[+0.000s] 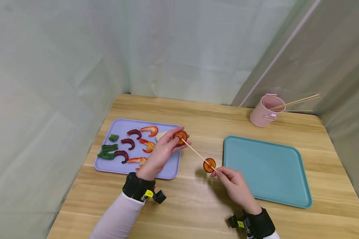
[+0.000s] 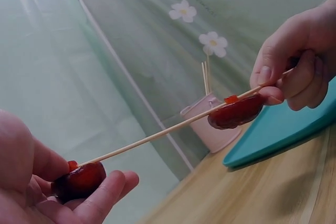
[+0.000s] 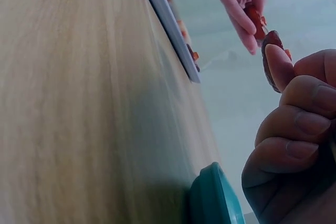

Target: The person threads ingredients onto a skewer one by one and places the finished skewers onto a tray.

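My right hand [image 1: 234, 186] pinches a thin wooden skewer [image 1: 195, 151] near its lower end. Just beyond those fingertips, a round, glossy reddish-brown food piece [image 1: 207, 165] sits on the skewer, which runs through a small orange-red tab on its face. My left hand [image 1: 164, 147] holds a second such round piece [image 2: 86, 181] between thumb and fingers, at the skewer's far tip. In the left wrist view the tip meets the small tab on this piece. Both hands are raised above the wooden table [image 1: 179, 205], between two trays.
Left, a lavender tray [image 1: 164, 174] bears several shrimp [image 1: 149, 130], dark red curled tentacle pieces [image 1: 128, 143] and green pepper pieces [image 1: 107, 155]; a pale piece is partly hidden behind the left hand. Right lies a teal tray [image 1: 266, 169]. Behind stands a pink bucket [image 1: 261, 114] with skewers [image 1: 299, 101].
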